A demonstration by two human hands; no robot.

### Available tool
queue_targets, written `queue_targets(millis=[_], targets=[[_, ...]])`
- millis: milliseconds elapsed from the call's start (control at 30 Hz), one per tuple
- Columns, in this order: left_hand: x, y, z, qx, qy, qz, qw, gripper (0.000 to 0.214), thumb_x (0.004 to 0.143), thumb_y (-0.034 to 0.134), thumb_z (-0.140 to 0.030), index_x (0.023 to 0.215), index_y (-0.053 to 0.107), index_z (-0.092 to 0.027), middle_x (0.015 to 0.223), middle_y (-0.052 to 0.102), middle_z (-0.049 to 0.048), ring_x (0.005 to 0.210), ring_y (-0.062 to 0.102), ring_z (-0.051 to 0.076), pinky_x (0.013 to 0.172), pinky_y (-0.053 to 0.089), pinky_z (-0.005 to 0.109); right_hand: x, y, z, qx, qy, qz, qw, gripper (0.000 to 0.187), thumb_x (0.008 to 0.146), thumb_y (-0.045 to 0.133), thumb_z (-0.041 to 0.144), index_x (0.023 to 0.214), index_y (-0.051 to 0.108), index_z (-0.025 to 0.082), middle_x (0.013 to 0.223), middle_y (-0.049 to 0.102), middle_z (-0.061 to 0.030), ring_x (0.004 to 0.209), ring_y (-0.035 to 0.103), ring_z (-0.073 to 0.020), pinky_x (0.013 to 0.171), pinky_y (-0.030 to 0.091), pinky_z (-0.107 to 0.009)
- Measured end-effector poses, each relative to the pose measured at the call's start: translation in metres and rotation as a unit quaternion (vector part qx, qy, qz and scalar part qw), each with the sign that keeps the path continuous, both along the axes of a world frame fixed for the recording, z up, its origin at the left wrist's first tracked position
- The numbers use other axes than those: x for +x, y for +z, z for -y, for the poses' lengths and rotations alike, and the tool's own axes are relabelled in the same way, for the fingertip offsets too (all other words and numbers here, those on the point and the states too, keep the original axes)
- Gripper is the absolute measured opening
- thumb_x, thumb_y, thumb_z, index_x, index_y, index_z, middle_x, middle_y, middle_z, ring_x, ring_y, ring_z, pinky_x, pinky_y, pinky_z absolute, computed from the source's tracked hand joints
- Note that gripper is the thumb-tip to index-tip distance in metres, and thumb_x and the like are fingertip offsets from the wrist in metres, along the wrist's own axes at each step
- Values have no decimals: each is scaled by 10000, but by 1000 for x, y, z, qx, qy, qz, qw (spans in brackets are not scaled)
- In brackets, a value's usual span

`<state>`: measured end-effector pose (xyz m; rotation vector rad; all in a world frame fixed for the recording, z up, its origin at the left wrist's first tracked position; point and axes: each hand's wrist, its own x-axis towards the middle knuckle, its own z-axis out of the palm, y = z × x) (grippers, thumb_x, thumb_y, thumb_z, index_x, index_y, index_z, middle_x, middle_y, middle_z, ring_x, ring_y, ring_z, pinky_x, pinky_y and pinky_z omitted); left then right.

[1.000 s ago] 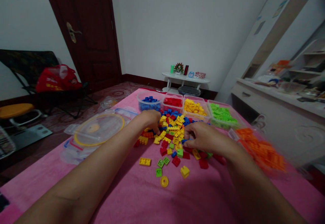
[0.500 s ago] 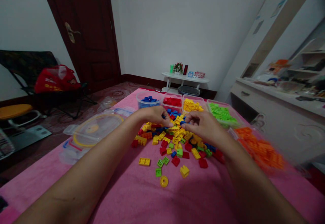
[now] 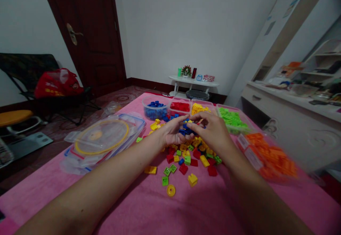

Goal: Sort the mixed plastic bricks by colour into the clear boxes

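My left hand [image 3: 176, 132] is turned palm up above the pile, its fingers curled around several blue building blocks [image 3: 185, 130]. Against it, my right hand [image 3: 209, 124] pinches with thumb and bent fingers at the blue blocks; its fingertips are partly hidden. Beneath both hands spreads a mixed heap of yellow, red, green and blue blocks [image 3: 183, 147]. Nearer to me lie a yellow ring-shaped piece [image 3: 171, 190], a yellow block [image 3: 192, 180] and a few green blocks [image 3: 165, 181].
Behind the heap stand a round tub of blue blocks [image 3: 156, 111], boxes of red blocks [image 3: 180, 106] and yellow blocks [image 3: 199, 108]. Boxes of green blocks [image 3: 233, 118] and orange blocks [image 3: 271, 157] are at right. Stacked lids [image 3: 102, 137] lie at left on the pink cloth [image 3: 128, 203].
My left hand has turned from palm down to palm up and now cradles blue blocks. My right hand has come closer to it, and both have left the heap's surface.
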<state>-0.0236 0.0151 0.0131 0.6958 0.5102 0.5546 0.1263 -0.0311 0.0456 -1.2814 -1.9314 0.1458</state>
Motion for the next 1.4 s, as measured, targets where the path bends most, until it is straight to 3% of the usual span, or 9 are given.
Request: queue_targets(millis=[100, 300, 433, 567, 700, 800, 1033, 1167, 1400], targets=[[0, 1, -1, -59, -31, 19, 998, 187, 887, 442, -264, 851, 566, -129, 601, 500, 22, 419, 449, 60, 282, 240, 80, 5, 4, 0, 37, -24, -24, 999, 148, 751, 619, 308, 790, 679, 179, 766, 662, -35, 652, 558, -142, 609, 402, -258], [-23, 40, -39, -3, 172, 28, 985, 200, 881, 396, -168, 700, 475, -137, 594, 475, 3, 399, 405, 26, 294, 204, 62, 12, 15, 3, 64, -40, -82, 994, 139, 766, 584, 278, 744, 664, 167, 709, 648, -25, 569, 534, -122, 543, 391, -242], [-53, 62, -86, 177, 397, -186, 881, 175, 847, 447, -194, 687, 494, -141, 565, 515, 7, 437, 452, 44, 368, 291, 96, 15, 15, 2, 67, -47, -81, 993, 130, 760, 586, 274, 736, 660, 170, 685, 636, -13, 552, 518, -116, 538, 381, -240], [-76, 57, -111, 223, 443, -299, 815, 123, 760, 580, -228, 675, 568, -140, 517, 550, 4, 518, 513, 98, 499, 388, 178, 19, 9, -5, 58, -48, -55, 996, 144, 775, 569, 277, 748, 667, 175, 726, 654, -17, 595, 537, -125, 570, 387, -245], [-70, 42, -100, 385, 386, -411, 730, 133, 636, 694, -252, 707, 679, -141, 645, 660, 25, 675, 576, 145, 593, 393, 204, 19, -4, -12, -19, -39, 57, 997, 120, 758, 575, 225, 792, 686, 194, 792, 678, -16, 708, 579, -144, 639, 400, -247], [-48, 34, -76, 555, 246, -466, 644, 211, 703, 624, -290, 825, 718, -146, 770, 703, 42, 705, 602, 148, 616, 405, 208, 15, -17, -13, -99, -17, 156, 983, 156, 729, 582, 163, 829, 694, 205, 858, 686, -14, 771, 594, -149, 675, 404, -245], [-22, 17, -22, 624, 20, -598, 502, 299, 687, 640, -291, 962, 730, -217, 933, 712, 83, 857, 625, 229, 700, 429, 262, 2, -39, -7, -139, 33, 283, 948, 359, 736, 600, 184, 1088, 647, 231, 1078, 642, -57, 978, 585, -199, 796, 406, -278], [-25, 5, -18, 599, -25, -627, 498, 392, 647, 643, -217, 1029, 707, -275, 985, 707, 58, 885, 632, 226, 703, 439, 252, -3, -39, -2, -158, 23, 313, 936, 367, 747, 585, 189, 1104, 628, 256, 1045, 651, -56, 947, 595, -208, 747, 397, -287], [-32, -5, -25, 638, -34, -594, 489, 196, 597, 676, -154, 762, 754, -226, 856, 710, 41, 838, 623, 189, 735, 444, 224, 8, -41, -13, -166, 50, 212, 962, 182, 668, 641, 208, 849, 660, 201, 720, 622, -4, 655, 546, -135, 555, 314, -232]])
